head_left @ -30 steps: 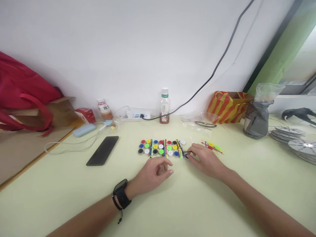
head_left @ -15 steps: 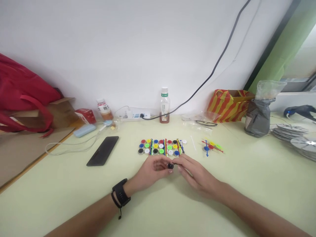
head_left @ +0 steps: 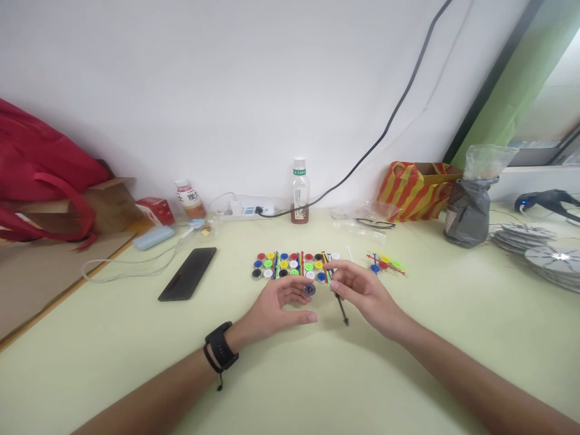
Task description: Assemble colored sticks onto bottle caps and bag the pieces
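My left hand (head_left: 276, 305) is open over the table, its thumb well apart from its curled fingers. A small dark grey disc with a clear rim (head_left: 310, 290) sits by its fingertips; I cannot tell whether it rests on them or on the table. In my right hand (head_left: 362, 293) a thin black arrow (head_left: 342, 311) is pinched between thumb and fingers, its head pointing down towards me. Just beyond the hands lie rows of coloured discs (head_left: 284, 264), with bundles of coloured arrows (head_left: 301, 264) between them. Several assembled arrow spinners (head_left: 383, 264) lie to the right.
A black phone (head_left: 188, 273) lies left of the discs. Along the wall stand a drink bottle (head_left: 299, 193), a power strip (head_left: 254, 206), a striped bag (head_left: 410, 192) and a grey bag (head_left: 469, 211). Stacked white discs (head_left: 555, 260) are at far right, a red bag (head_left: 40, 157) at left.
My hands have moved apart. The black arrow has swung downward in my right hand, my left thumb has come away from the fingers, and the disc now shows its grey face.
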A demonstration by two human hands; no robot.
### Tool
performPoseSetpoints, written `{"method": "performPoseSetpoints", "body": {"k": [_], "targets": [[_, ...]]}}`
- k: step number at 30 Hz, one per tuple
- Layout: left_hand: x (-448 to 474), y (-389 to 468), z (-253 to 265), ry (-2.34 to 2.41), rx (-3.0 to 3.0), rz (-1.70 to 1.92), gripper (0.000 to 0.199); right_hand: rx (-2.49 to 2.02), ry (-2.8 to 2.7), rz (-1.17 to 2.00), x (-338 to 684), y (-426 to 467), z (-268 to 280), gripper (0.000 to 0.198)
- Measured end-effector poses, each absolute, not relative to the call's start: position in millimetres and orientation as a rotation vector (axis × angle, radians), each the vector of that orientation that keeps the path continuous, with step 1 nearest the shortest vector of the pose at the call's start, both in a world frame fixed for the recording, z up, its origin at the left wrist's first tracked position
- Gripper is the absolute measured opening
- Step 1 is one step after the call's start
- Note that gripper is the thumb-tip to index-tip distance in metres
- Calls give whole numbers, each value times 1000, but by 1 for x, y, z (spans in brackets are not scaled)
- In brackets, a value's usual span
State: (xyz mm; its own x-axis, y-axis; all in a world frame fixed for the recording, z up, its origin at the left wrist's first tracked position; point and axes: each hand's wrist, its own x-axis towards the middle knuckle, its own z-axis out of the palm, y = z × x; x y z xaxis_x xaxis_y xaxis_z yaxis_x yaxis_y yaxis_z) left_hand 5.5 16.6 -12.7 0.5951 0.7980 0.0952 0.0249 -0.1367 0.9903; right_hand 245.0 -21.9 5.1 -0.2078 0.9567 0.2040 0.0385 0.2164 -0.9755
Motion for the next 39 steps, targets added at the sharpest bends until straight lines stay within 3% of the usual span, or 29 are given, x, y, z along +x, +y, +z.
{"method": "performPoseSetpoints", "body": {"k": [12,17,21,29,39], "targets": [[10,10,-12,720,1639,868,36,-890,-1348,1404,233,-24,-5,32],[11,7,-9,777,1746,927,24,-1036,-1516,1239,233,-25,-7,28],[10,8,-11,745,1821,985,21,-1112,-1655,1101,236,-26,-3,22],[9,7,-15,700,1901,942,14,-1095,-1705,1179,238,-25,-5,18],[10,2,-8,660,1779,854,20,-1118,-1730,1084,240,-23,-7,17]]}}
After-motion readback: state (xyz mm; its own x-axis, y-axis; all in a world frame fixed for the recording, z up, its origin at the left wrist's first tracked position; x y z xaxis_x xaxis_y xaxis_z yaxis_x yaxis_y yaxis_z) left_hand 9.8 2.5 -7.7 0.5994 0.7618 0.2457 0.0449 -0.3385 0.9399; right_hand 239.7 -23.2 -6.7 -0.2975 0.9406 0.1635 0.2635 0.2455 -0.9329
